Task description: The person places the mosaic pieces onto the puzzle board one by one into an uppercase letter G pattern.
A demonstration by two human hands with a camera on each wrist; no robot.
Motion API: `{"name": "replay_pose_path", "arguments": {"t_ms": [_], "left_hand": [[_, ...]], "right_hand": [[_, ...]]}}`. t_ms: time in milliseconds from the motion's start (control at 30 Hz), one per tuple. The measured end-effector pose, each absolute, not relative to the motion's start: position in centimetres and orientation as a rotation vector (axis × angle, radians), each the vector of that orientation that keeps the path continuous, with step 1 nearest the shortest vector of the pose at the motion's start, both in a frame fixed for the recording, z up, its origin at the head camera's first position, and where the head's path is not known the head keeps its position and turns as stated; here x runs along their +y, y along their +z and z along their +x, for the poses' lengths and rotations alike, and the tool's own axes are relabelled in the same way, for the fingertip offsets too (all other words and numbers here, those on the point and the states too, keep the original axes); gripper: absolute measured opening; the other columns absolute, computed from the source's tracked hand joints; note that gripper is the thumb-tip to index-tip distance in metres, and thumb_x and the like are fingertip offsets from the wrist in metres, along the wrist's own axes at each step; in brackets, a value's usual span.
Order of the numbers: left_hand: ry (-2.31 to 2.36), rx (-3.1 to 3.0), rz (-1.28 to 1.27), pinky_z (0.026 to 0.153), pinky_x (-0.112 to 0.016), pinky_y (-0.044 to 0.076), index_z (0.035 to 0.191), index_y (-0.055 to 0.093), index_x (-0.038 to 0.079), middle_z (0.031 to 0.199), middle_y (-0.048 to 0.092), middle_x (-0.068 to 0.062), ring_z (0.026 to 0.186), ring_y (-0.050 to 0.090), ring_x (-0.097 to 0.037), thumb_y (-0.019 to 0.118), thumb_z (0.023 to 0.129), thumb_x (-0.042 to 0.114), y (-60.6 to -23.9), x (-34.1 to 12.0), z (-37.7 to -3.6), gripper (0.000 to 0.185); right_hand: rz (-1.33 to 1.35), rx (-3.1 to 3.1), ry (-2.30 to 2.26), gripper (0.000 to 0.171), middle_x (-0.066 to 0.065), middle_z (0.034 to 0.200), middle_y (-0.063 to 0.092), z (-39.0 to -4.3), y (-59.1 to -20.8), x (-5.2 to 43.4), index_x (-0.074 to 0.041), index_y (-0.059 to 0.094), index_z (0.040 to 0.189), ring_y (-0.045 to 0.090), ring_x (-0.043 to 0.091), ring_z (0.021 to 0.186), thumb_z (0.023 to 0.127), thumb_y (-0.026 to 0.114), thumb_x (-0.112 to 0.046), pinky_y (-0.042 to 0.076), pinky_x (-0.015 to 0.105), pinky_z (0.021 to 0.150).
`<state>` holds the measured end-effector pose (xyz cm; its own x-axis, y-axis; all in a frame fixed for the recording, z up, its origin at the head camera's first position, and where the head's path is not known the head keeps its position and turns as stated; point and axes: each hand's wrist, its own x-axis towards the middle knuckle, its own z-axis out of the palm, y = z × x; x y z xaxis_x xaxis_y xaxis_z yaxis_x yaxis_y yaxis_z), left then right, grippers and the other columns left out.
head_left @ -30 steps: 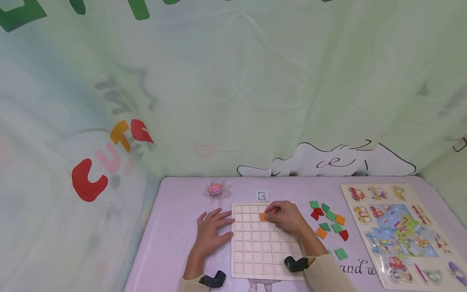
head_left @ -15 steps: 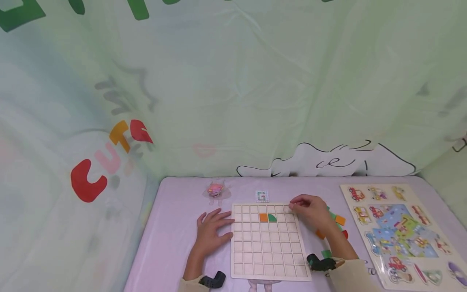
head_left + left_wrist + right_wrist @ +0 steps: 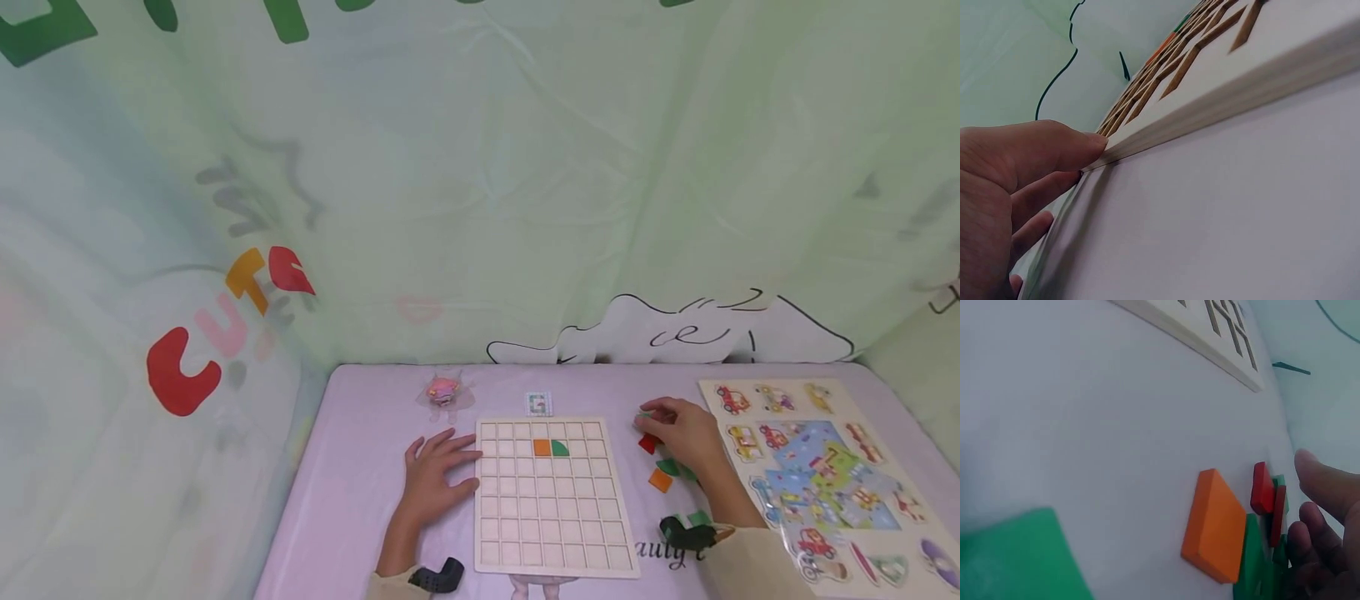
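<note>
Picking a tile [image 3: 1280, 480] seems the step: the parted, apparently empty right hand [image 3: 686, 433] must likely pinch; the spread left hand [image 3: 437, 477] touches the board [image 3: 529, 507].

Free strip between grid board [image 3: 549, 507] and loose orange square [image 3: 660, 480]; left grip [image 3: 437, 477] obstructs board's left edge.

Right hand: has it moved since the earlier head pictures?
Yes: the right hand has moved rightward, from over the grid board to the loose pieces beside it.
</note>
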<state>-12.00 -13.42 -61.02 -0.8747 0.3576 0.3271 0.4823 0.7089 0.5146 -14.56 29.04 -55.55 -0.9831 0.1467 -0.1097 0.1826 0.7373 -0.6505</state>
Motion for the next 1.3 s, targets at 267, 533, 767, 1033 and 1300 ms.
{"name": "replay_pose_path", "arguments": {"t_ms": [267,533,767,1033,1300], "left_hand": [[-0.919,-2.727,-0.664,0.109,-0.067,0.020,0.118,0.077,0.028,0.138,0.067,0.007,0.139,0.051,-0.029,0.081,0.078,0.031,-60.9,-13.4,-12.0,0.041],[-0.924,-2.715,-0.669,0.108,-0.068,0.021,0.117,0.077,0.027,0.137,0.068,0.005,0.138,0.052,-0.031,0.081,0.077,0.030,-60.6,-13.4,-11.9,0.040],[-0.929,-2.744,-0.659,0.110,-0.066,0.019,0.118,0.077,0.029,0.139,0.066,0.007,0.140,0.050,-0.028,0.081,0.079,0.032,-60.8,-13.4,-12.0,0.040],[-0.951,-2.775,-0.648,0.112,-0.064,0.016,0.120,0.076,0.029,0.141,0.065,0.008,0.142,0.048,-0.026,0.080,0.080,0.033,-60.9,-13.5,-12.0,0.040],[-0.933,-2.780,-0.648,0.113,-0.063,0.016,0.121,0.076,0.031,0.141,0.065,0.009,0.143,0.047,-0.025,0.080,0.081,0.035,-61.2,-13.5,-12.2,0.040]], "right_hand": [[0.350,2.851,-1.100,0.040,0.014,0.101,0.064,-14.4,-55.6,29.3,-0.004,0.069,0.123,0.054,0.025,0.087,0.092,0.075,-0.030,0.043,0.028,0.065],[0.379,2.814,-1.112,0.040,0.011,0.099,0.063,-14.3,-56.1,29.7,-0.005,0.070,0.120,0.053,0.025,0.087,0.092,0.075,-0.033,0.042,0.029,0.064],[0.368,2.833,-1.108,0.039,0.008,0.092,0.061,-14.4,-56.4,29.9,-0.004,0.069,0.113,0.053,0.023,0.084,0.091,0.076,-0.035,0.041,0.027,0.062],[0.378,2.816,-1.121,0.039,0.009,0.092,0.059,-14.4,-56.7,30.0,-0.004,0.067,0.111,0.053,0.024,0.087,0.090,0.077,-0.036,0.042,0.025,0.062],[0.395,2.774,-1.110,0.041,0.009,0.093,0.060,-14.4,-56.9,29.9,-0.007,0.068,0.116,0.053,0.025,0.089,0.091,0.076,-0.039,0.044,0.025,0.063]]}}
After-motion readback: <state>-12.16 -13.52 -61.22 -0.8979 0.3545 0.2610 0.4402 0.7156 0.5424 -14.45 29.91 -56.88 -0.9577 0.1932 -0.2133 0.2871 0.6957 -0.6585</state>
